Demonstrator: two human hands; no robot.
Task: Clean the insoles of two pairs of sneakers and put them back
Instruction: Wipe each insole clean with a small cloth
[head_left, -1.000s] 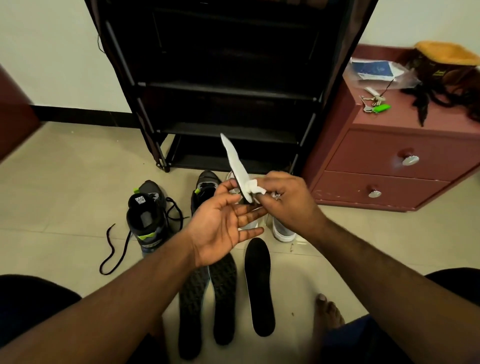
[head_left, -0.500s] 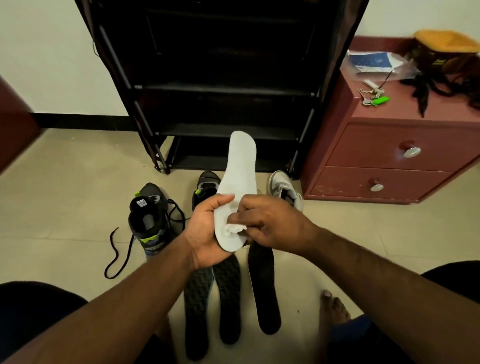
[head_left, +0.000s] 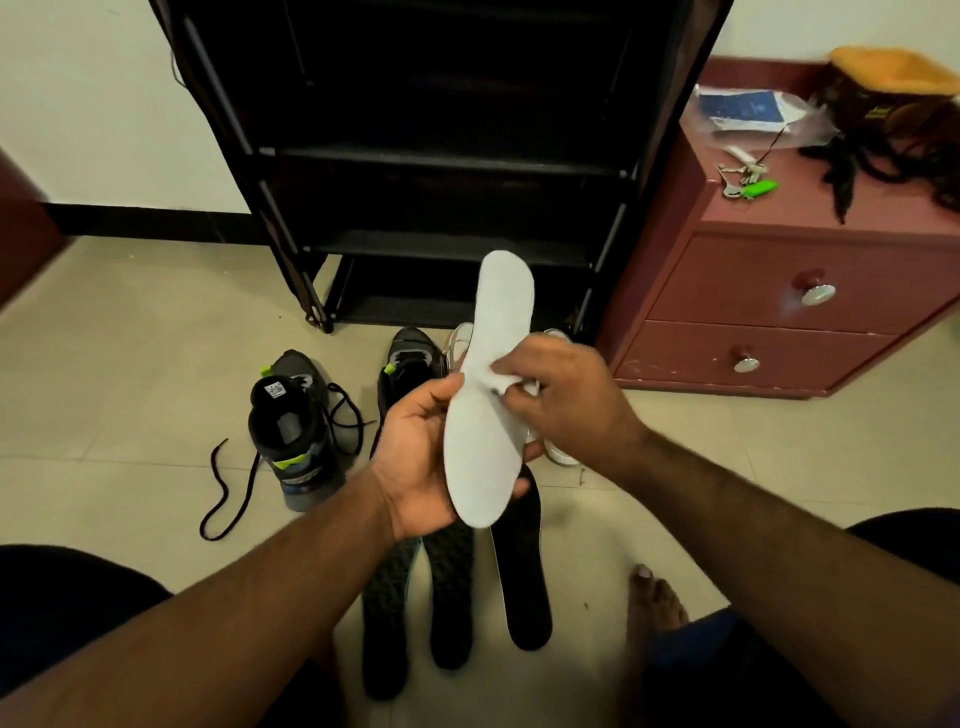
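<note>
So the white insole (head_left: 488, 395) is up in the air right in front of the shoe rack (head_left: 447, 156), flat side toward the camera, heel end resting in the left hand (head_left: 415, 467), whose fingers curl around its lower edge from behind. The right hand (head_left: 561, 400) is pinching a little white wipe (head_left: 497, 378) against the middle of the insole. A second ago the insole was turned edge-on and the wipe was just being sorted out at its base; half a second ago it had rotated flat with the wipe down near the heel, and now the wipe has slid up toward the arch, so my read is the wiping stroke on this one is properly underway, working heel to toe. Below it on the floor (head_left: 130, 364) there are three dark insoles: two textured insoles (head_left: 415, 597) side by side and a smooth black insole (head_left: 524, 571) just to their right. The dark sneakers (head_left: 296, 426) sit off to the left, one with its lace trailing out, and the white sneakers (head_left: 558, 452) are mostly hidden behind the hands. I can't tell whether the floor ones are cleaned. Nothing's back in a shoe yet.
</note>
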